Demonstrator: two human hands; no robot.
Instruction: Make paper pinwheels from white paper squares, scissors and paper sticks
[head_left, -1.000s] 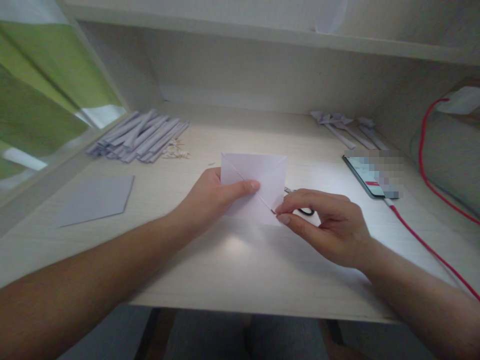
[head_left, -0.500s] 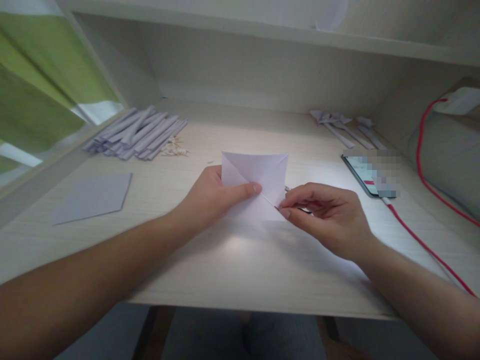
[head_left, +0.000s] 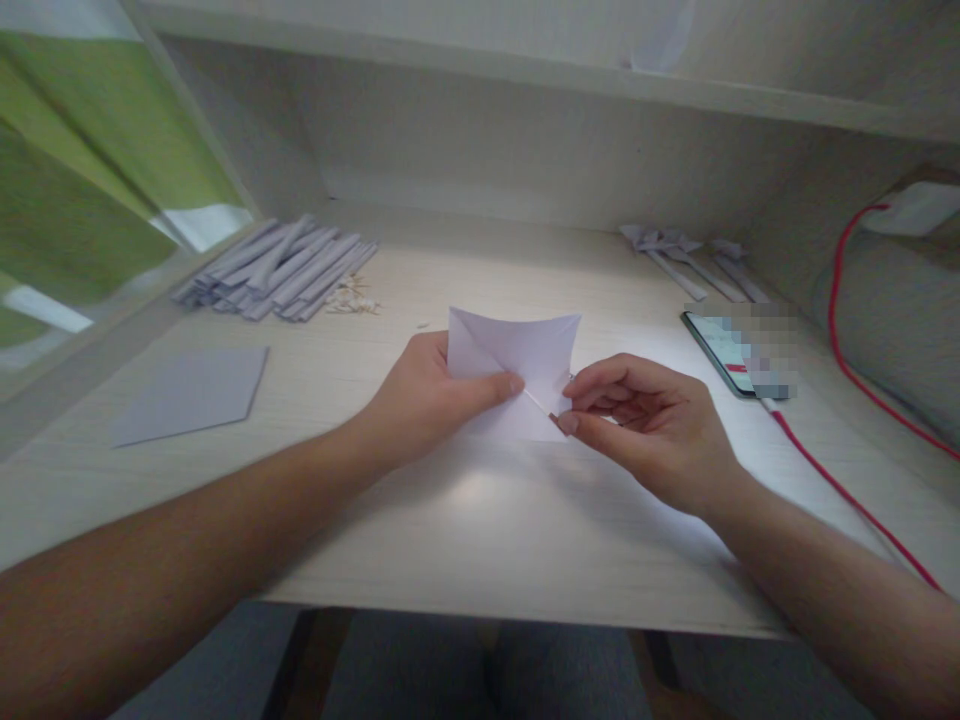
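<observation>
My left hand (head_left: 433,392) grips a white square of paper (head_left: 517,345) at its left side, thumb lying across the front and fingers hidden behind. Fold lines run diagonally over the sheet, and its top edge bows. A thin line like a slit goes from near the left thumb tip toward the lower right corner. At that corner my right hand (head_left: 651,425) is closed, thumb and fingertips pinching the paper's edge. A tiny shiny bit peeks out above the right index fingertip; what it belongs to is hidden.
Rolled paper sticks (head_left: 277,268) lie piled at the back left beside small pale scraps (head_left: 352,297). A flat paper sheet (head_left: 196,393) lies left. Paper pieces with stems (head_left: 679,262) rest back right, near a phone (head_left: 712,345) with a red cable (head_left: 847,495). A shelf (head_left: 480,75) overhangs the desk.
My right fingers have shifted slightly on the paper's lower right corner. A dark bit seen under the right hand before is out of sight. The left hand keeps its hold.
</observation>
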